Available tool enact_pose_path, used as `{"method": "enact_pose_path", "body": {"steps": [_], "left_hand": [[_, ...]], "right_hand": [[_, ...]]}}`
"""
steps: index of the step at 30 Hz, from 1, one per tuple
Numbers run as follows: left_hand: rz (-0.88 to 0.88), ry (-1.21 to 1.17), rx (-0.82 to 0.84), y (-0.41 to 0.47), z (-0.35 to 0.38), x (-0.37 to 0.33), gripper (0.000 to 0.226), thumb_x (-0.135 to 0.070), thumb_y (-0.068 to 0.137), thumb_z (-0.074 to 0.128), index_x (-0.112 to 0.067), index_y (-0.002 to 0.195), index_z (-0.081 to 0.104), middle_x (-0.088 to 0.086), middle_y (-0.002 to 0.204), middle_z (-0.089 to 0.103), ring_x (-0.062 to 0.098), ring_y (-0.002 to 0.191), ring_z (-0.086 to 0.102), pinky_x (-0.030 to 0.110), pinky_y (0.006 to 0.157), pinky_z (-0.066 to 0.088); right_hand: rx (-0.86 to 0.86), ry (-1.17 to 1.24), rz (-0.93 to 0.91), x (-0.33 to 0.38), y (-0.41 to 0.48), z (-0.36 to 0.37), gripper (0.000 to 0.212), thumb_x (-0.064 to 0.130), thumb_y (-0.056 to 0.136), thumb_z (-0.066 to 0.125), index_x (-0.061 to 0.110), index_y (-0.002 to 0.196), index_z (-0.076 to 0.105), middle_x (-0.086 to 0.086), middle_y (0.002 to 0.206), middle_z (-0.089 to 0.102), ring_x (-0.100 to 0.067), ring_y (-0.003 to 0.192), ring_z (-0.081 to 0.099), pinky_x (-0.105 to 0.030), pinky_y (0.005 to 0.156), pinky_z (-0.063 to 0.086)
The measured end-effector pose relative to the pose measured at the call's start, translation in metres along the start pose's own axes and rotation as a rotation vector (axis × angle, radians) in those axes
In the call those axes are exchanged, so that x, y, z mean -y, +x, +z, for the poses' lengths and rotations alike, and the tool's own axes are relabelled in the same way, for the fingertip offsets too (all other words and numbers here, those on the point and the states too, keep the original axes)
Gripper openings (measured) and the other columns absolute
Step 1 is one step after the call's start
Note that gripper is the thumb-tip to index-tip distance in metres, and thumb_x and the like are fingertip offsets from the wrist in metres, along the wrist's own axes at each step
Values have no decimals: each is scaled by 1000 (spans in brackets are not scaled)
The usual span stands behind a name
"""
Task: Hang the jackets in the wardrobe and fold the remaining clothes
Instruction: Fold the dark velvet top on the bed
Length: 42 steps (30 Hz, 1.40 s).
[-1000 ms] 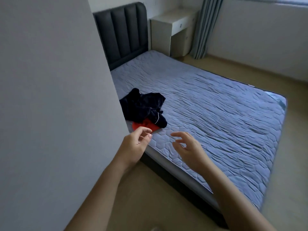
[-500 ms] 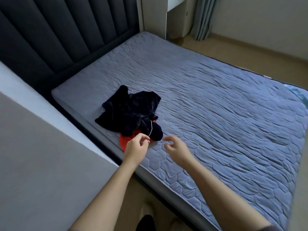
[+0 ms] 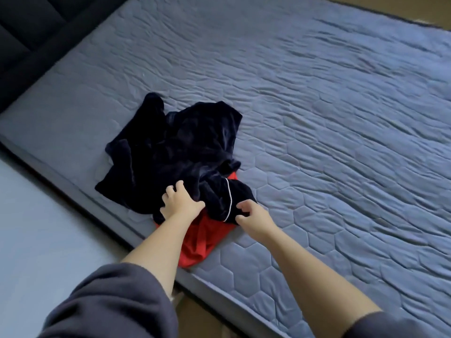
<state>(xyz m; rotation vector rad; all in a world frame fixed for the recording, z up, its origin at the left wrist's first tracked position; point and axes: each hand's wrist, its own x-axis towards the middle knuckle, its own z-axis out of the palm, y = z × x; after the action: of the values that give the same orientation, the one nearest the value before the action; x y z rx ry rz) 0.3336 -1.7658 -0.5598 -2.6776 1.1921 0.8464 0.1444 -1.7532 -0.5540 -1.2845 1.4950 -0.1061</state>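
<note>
A crumpled dark navy garment (image 3: 180,147) with thin white piping lies near the bed's near edge. Under it a red garment (image 3: 202,242) sticks out toward me. My left hand (image 3: 180,201) is on the dark garment's near part, its fingers curled down into the cloth. My right hand (image 3: 251,214) is just right of the piped edge, finger and thumb bent with a gap between them, touching or almost touching the cloth. Both forearms reach in from the bottom, with grey sleeves pushed up.
The clothes lie on a grey-blue quilted mattress (image 3: 329,118) that fills most of the view. A dark padded headboard (image 3: 22,35) stands at the top left. A pale flat surface (image 3: 36,228) runs along the left, and a strip of tan floor (image 3: 195,318) shows below.
I have come closer and my view has tilted down onto the pile. Both hands moved forward from above the bed's edge; the left now lies on the dark garment and the right reaches its piped edge.
</note>
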Motion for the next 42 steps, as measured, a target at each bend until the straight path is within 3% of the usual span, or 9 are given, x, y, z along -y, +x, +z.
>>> {"method": "enact_pose_path", "body": {"steps": [4, 9, 14, 21, 23, 27, 34, 37, 42], "left_hand": [[38, 214, -200, 25, 18, 17, 39, -8, 85, 56, -20, 120, 48, 10, 123, 54, 32, 109, 52, 42, 83, 47], [147, -222, -316, 20, -32, 1, 37, -8, 79, 45, -23, 109, 62, 14, 98, 65, 37, 84, 59, 36, 70, 50], [552, -570, -493, -52, -122, -63, 15, -13, 64, 39, -25, 63, 48, -10, 52, 47, 10, 52, 40, 23, 51, 32], [1026, -470, -532, -255, -222, -119, 16, -10, 67, 42, -19, 72, 54, 0, 53, 52, 21, 52, 49, 36, 51, 43], [1150, -483, -534, -328, -248, -138, 19, -15, 67, 41, -27, 74, 53, -4, 56, 51, 12, 52, 47, 31, 50, 41], [1347, -346, -611, -444, -292, -167, 19, -20, 72, 43, -24, 84, 57, 0, 63, 58, 20, 59, 56, 30, 54, 45], [1386, 348, -626, -525, -303, -186, 38, -52, 81, 63, -24, 92, 40, -1, 74, 60, 26, 63, 57, 31, 56, 36], [1433, 198, -608, -544, -294, -207, 20, -37, 85, 56, -33, 84, 37, -6, 72, 52, 28, 68, 60, 30, 58, 32], [1240, 253, -476, -558, -290, -241, 16, -42, 82, 51, -30, 78, 41, -6, 82, 44, 20, 70, 48, 33, 62, 34]], "right_hand": [[43, 61, 6, -3, 31, 22, 49, 14, 84, 59, 18, 132, 50, -4, 131, 55, -17, 106, 56, -23, 90, 43], [35, 102, -6, -3, 17, 15, 57, 16, 83, 63, 23, 136, 44, -5, 137, 51, -20, 114, 56, -26, 95, 42], [-49, 164, -92, 24, -29, -43, 67, 12, 84, 59, 24, 144, 33, -5, 143, 46, -21, 124, 49, -28, 95, 44], [-394, -49, -451, 87, -174, -177, 94, 26, 74, 72, 33, 150, 18, 4, 156, 25, -15, 143, 23, -39, 111, 29], [-395, -120, -536, 100, -228, -213, 77, 24, 74, 71, 31, 143, 35, 0, 149, 39, -19, 137, 34, -40, 106, 34], [-496, 17, -610, 106, -333, -279, 17, 8, 80, 53, 22, 72, 59, -3, 74, 63, -22, 78, 59, -36, 65, 42], [-941, -360, -714, 52, -486, -413, 11, 10, 81, 51, 17, 88, 56, -8, 85, 62, -32, 79, 57, -36, 63, 41], [-944, -714, -466, 9, -517, -437, 13, 9, 82, 50, 15, 93, 54, -12, 103, 64, -35, 93, 61, -37, 67, 43], [-996, -516, -13, -67, -573, -478, 18, 5, 78, 52, 16, 87, 64, -13, 106, 67, -33, 98, 61, -29, 71, 41]]}}
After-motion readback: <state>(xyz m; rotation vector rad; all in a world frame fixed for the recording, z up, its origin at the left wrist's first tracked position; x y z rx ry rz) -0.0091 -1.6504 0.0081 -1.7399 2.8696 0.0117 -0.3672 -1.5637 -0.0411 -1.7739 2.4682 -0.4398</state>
